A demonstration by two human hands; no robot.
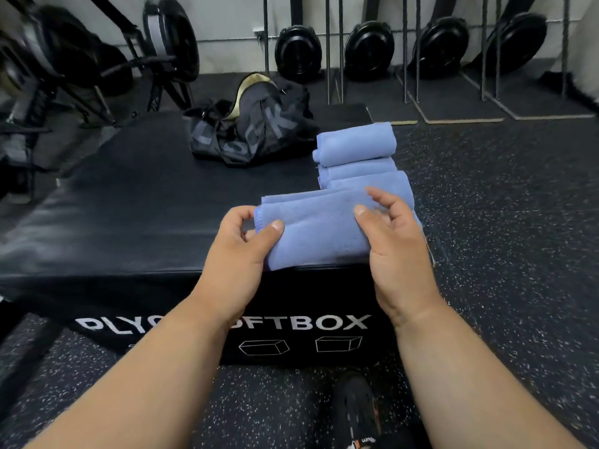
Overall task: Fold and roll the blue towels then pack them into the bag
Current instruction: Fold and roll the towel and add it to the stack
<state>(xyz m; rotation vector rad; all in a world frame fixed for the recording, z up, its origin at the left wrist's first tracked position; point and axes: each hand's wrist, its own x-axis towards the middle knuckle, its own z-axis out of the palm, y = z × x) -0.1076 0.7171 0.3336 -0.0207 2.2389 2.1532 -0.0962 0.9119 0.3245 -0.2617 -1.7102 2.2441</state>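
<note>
Head view: a soft blue towel (319,231), folded into a thick band with a stitched hem, lies at the near edge of a black box (123,202). The left hand (240,251) pinches its left end; the right hand (393,241) grips its right end. Three rolled towels (356,147) lie behind, beside an open black bag (249,128).

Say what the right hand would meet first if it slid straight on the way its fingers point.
The right hand points away from the person and a little leftward over the towel it holds. Straight on, it would likely meet the rolled towels first; the bag lies farther left. Depth is uncertain.
</note>
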